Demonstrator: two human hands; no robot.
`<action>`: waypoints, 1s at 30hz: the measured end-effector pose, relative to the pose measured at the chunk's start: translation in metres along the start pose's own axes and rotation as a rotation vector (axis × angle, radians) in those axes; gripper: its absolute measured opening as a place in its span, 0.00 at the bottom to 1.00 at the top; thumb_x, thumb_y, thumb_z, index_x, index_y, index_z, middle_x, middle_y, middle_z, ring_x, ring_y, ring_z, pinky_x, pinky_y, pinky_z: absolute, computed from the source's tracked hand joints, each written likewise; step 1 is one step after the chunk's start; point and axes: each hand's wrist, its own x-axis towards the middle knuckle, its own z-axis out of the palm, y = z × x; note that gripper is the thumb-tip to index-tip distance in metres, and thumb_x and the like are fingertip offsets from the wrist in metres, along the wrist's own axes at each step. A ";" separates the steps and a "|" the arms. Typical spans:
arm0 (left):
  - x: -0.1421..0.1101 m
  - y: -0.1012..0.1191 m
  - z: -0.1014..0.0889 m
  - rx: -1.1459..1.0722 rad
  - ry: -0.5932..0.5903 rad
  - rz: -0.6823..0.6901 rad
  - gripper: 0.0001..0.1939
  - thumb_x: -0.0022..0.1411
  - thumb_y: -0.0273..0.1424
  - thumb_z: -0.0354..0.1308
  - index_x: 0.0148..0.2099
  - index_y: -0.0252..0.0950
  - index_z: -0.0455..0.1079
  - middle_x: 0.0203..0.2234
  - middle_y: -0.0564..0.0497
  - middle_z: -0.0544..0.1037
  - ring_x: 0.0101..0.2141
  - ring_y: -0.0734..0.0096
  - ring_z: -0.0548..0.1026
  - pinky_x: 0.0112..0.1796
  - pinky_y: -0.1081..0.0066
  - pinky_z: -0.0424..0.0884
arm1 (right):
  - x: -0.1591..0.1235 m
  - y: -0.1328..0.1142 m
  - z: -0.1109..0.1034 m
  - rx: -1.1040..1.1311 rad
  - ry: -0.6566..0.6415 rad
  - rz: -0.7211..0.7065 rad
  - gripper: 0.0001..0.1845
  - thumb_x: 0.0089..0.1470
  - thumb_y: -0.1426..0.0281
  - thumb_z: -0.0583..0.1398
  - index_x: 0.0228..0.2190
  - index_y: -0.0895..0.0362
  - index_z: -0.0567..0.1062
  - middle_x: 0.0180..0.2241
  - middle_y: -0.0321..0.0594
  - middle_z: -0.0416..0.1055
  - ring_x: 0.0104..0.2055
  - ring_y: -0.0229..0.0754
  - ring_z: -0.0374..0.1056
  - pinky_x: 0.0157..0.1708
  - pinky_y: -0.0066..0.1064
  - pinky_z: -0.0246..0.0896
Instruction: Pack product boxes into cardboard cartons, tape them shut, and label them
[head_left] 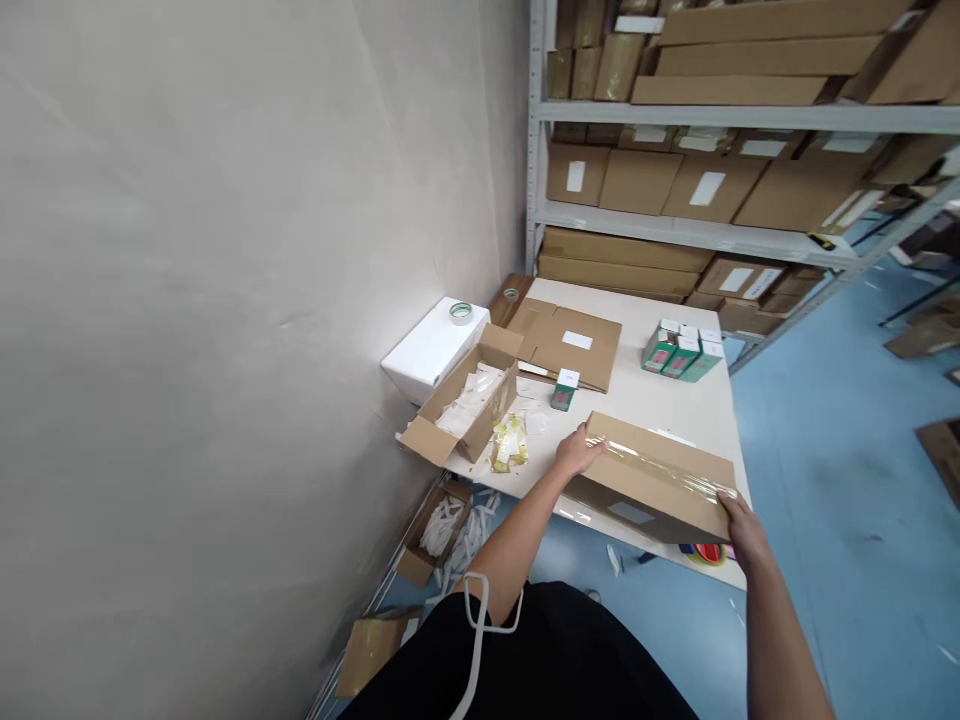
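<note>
A long cardboard box (660,470) with clear tape along its top lies at the front edge of the white table (637,310). My left hand (579,452) grips its left end, fingers over the top edge. At the opposite end, my right hand (741,525) is closed around the corner, with the thumb near the tape's end. A pale label shows on the side facing me. Partly hidden below the box's right end is a tape dispenser (706,553) with red and yellow parts. Behind the box stands a small green and white carton (565,390).
An open cardboard box (491,420) of white paper pieces stands at the left, near crumpled yellow tape (510,442). Flattened cardboard (574,350) lies behind. Several green cartons (682,352) stand at the back right. Shelves of boxes (720,215) rise beyond; a wall (337,300) borders the left.
</note>
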 end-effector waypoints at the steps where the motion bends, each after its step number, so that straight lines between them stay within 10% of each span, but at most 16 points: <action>1: -0.001 -0.001 -0.003 -0.005 0.005 0.003 0.45 0.63 0.56 0.59 0.74 0.38 0.57 0.62 0.36 0.74 0.60 0.47 0.75 0.58 0.59 0.68 | -0.005 -0.005 0.001 0.031 -0.011 0.025 0.29 0.43 0.48 0.65 0.42 0.53 0.80 0.44 0.41 0.80 0.48 0.54 0.74 0.46 0.40 0.71; 7: -0.001 0.002 -0.029 -0.104 0.027 0.036 0.50 0.60 0.57 0.63 0.76 0.38 0.56 0.66 0.35 0.69 0.61 0.45 0.73 0.60 0.60 0.65 | -0.033 -0.033 0.001 0.166 0.029 -0.037 0.31 0.45 0.52 0.67 0.49 0.52 0.75 0.47 0.38 0.78 0.48 0.49 0.71 0.46 0.35 0.68; 16: 0.036 0.007 -0.037 -0.454 0.128 0.140 0.37 0.66 0.50 0.60 0.70 0.35 0.67 0.47 0.44 0.81 0.49 0.58 0.78 0.54 0.64 0.70 | -0.042 -0.068 0.006 0.206 0.329 -0.134 0.29 0.53 0.39 0.61 0.28 0.52 0.66 0.27 0.31 0.66 0.35 0.42 0.62 0.37 0.33 0.62; 20: 0.052 -0.015 -0.021 -0.482 0.037 0.159 0.36 0.64 0.35 0.60 0.72 0.35 0.64 0.50 0.45 0.80 0.52 0.61 0.76 0.58 0.66 0.68 | -0.044 -0.044 0.025 0.301 0.332 -0.057 0.21 0.48 0.50 0.66 0.35 0.51 0.72 0.36 0.36 0.75 0.44 0.47 0.69 0.43 0.34 0.66; 25: 0.065 -0.052 -0.007 -0.506 -0.098 0.098 0.45 0.54 0.25 0.59 0.75 0.34 0.59 0.59 0.42 0.77 0.59 0.56 0.74 0.61 0.61 0.66 | -0.045 0.004 0.047 0.436 0.187 0.000 0.36 0.41 0.60 0.64 0.55 0.48 0.73 0.58 0.39 0.75 0.62 0.55 0.67 0.57 0.42 0.66; 30: 0.067 -0.081 0.002 -0.497 -0.114 0.070 0.51 0.45 0.20 0.59 0.74 0.35 0.60 0.62 0.42 0.75 0.63 0.53 0.71 0.63 0.59 0.67 | -0.049 0.041 0.062 0.434 0.042 -0.010 0.36 0.39 0.64 0.65 0.54 0.44 0.76 0.59 0.34 0.76 0.65 0.56 0.66 0.60 0.47 0.65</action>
